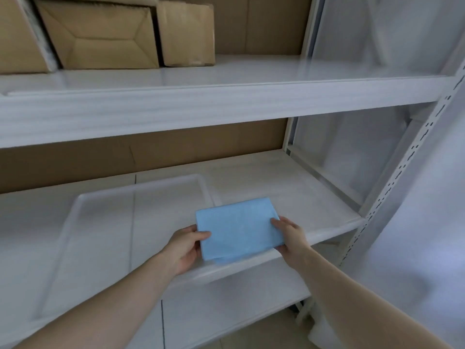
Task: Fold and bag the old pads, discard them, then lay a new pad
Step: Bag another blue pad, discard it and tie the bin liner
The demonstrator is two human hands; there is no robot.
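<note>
A folded light-blue pad (239,229) is held over the front right part of the middle shelf (289,187). My left hand (185,246) grips its left edge, thumb on top. My right hand (289,238) grips its right edge, thumb on top as well. A shallow clear plastic tray (80,205) lies on the same shelf, left of the pad and partly under it. Nothing lies in the tray.
Cardboard boxes (100,34) stand on the upper shelf (226,102) at the left. A white perforated upright (392,182) frames the rack on the right, with translucent plastic sheeting (427,197) beyond it. A lower shelf (226,306) shows beneath my arms.
</note>
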